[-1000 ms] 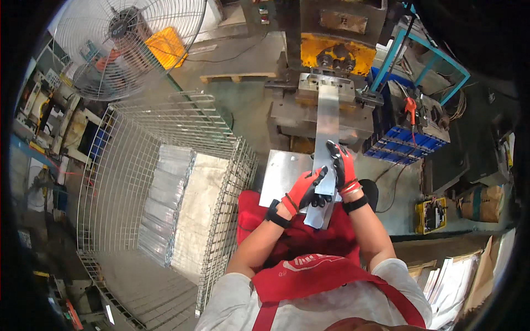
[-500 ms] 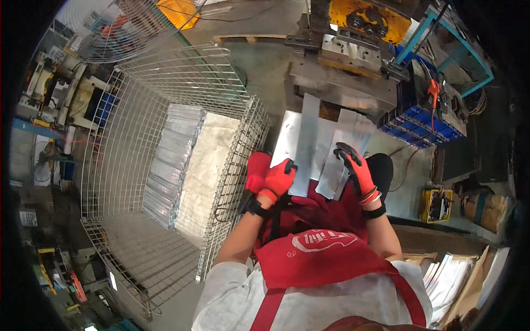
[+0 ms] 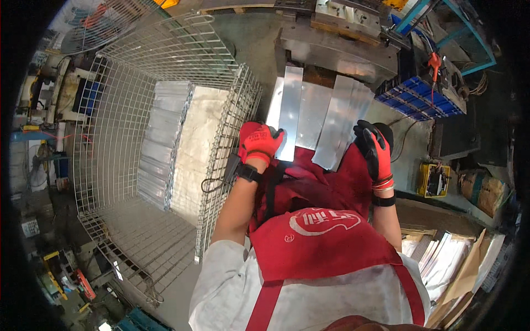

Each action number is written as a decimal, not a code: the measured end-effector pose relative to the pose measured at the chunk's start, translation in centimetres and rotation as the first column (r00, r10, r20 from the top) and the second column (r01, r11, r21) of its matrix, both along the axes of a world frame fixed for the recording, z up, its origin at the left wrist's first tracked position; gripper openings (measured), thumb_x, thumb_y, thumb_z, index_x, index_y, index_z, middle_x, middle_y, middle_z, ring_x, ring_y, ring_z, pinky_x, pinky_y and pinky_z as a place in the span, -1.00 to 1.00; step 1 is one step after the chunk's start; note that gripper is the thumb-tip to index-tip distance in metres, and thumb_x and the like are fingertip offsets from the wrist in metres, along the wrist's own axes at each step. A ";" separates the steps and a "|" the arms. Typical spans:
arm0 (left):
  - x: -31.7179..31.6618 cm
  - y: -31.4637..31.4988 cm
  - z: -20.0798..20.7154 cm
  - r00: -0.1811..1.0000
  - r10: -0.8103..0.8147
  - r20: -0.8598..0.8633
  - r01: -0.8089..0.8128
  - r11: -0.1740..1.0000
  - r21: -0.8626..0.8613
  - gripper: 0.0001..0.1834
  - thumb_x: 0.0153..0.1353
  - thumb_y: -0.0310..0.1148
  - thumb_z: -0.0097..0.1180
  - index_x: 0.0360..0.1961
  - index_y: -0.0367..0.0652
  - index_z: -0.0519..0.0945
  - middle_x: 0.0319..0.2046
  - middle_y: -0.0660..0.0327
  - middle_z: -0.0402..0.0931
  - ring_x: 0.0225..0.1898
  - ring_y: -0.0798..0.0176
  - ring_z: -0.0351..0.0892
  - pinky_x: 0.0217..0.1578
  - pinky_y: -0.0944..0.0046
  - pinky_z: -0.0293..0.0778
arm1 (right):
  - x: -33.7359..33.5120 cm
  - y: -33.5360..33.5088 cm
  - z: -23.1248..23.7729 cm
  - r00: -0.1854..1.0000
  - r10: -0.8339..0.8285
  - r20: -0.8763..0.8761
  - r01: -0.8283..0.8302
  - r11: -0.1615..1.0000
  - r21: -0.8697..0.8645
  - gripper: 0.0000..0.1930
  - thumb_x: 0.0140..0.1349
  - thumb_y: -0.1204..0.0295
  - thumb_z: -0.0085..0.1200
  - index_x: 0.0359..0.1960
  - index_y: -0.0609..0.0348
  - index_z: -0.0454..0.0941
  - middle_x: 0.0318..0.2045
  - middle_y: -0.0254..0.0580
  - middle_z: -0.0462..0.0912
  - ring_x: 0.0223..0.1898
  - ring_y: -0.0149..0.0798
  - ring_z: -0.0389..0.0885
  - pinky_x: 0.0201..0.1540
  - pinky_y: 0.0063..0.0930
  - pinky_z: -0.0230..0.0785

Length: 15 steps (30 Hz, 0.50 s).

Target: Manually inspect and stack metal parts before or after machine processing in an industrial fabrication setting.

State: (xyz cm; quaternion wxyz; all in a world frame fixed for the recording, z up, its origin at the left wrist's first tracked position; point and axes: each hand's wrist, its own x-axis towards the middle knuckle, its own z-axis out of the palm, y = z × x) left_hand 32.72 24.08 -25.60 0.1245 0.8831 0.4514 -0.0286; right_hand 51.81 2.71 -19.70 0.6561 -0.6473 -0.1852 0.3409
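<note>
At the lower left edge of a long, flat metal strip (image 3: 290,110), my left hand (image 3: 261,143), in a red and black glove, is closed with its fingertips on the strip. My right hand (image 3: 376,151), gloved alike, is beside the right edge of some overlapping metal strips (image 3: 341,121). Its fingers are bent and somewhat apart, with nothing visible in them. Between the two sets lies another shiny metal sheet (image 3: 313,113). The near ends of the strips reach over my red apron (image 3: 314,245).
A wire mesh basket (image 3: 105,160) at the left holds stacked metal strips (image 3: 161,132) beside a cream-coloured sheet (image 3: 199,149). Ahead is a heavy metal machine (image 3: 337,52). A blue crate (image 3: 422,99) stands at the right, with a yellow basket (image 3: 433,180) below it.
The left strip has shifted left and straightened from a tilt, with my left hand alongside. My right hand has moved right, off the right-hand strips. The whole view has shifted a little.
</note>
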 end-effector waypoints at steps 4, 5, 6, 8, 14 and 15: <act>-0.7 -1.4 -1.3 0.975 -0.116 -0.191 0.050 0.946 -0.319 -0.43 -0.16 0.20 -0.03 -0.36 -0.09 0.55 -0.29 0.05 0.48 -0.21 0.03 0.45 -0.21 0.13 0.35 | -0.5 0.0 -1.2 1.000 0.003 -0.025 -0.001 0.997 0.078 -0.68 0.20 0.38 -0.19 -0.09 0.35 0.34 -0.24 -0.15 0.47 -0.17 -0.30 0.45 -0.08 -0.51 0.26; -1.0 -1.9 -2.3 0.972 -0.136 -0.193 0.084 0.964 -0.252 -0.41 -0.18 0.20 -0.01 -0.34 -0.12 0.54 -0.30 0.06 0.49 -0.24 0.03 0.46 -0.21 0.12 0.35 | -0.6 0.1 -1.5 1.000 0.013 -0.028 -0.010 0.994 0.106 -0.68 0.20 0.38 -0.19 -0.09 0.35 0.34 -0.24 -0.15 0.47 -0.16 -0.30 0.45 -0.08 -0.50 0.26; -1.0 -1.7 -4.1 0.991 -0.087 -0.104 0.055 0.958 -0.281 -0.43 -0.18 0.16 0.02 -0.36 -0.14 0.54 -0.34 0.06 0.50 -0.27 0.04 0.48 -0.25 0.14 0.36 | -0.5 0.2 -1.6 0.999 0.032 -0.019 -0.029 0.994 0.107 -0.68 0.20 0.38 -0.19 -0.10 0.36 0.34 -0.24 -0.14 0.47 -0.17 -0.29 0.45 -0.08 -0.50 0.26; -1.7 -1.1 -7.0 0.986 0.047 0.157 0.024 0.907 -0.421 -0.51 -0.18 0.06 0.10 -0.42 -0.17 0.54 -0.42 0.09 0.52 -0.34 0.13 0.51 -0.33 0.22 0.38 | -0.5 0.4 -1.6 0.997 0.076 0.001 -0.076 0.991 0.112 -0.68 0.20 0.38 -0.19 -0.10 0.37 0.34 -0.24 -0.14 0.47 -0.18 -0.29 0.45 -0.08 -0.49 0.27; -4.2 -1.1 3.2 0.844 0.318 0.432 0.233 0.509 -0.829 -0.77 -0.05 -0.27 0.12 -0.45 -0.22 0.52 -0.54 0.26 0.50 -0.48 0.47 0.44 -0.49 0.41 0.33 | -1.2 2.0 0.1 0.937 0.255 -0.239 -0.230 0.965 0.126 -0.67 0.18 0.37 -0.15 -0.08 0.33 0.31 -0.27 -0.10 0.49 -0.27 -0.31 0.47 -0.16 -0.47 0.31; -5.2 -1.1 3.4 0.735 0.395 0.552 0.378 0.437 -0.816 -0.80 -0.03 -0.31 0.12 -0.44 -0.23 0.51 -0.52 0.29 0.50 -0.49 0.47 0.42 -0.49 0.42 0.32 | -1.7 2.6 0.8 0.895 0.310 -0.322 -0.277 0.950 0.143 -0.67 0.17 0.38 -0.14 -0.07 0.32 0.30 -0.27 -0.10 0.49 -0.28 -0.32 0.48 -0.18 -0.48 0.32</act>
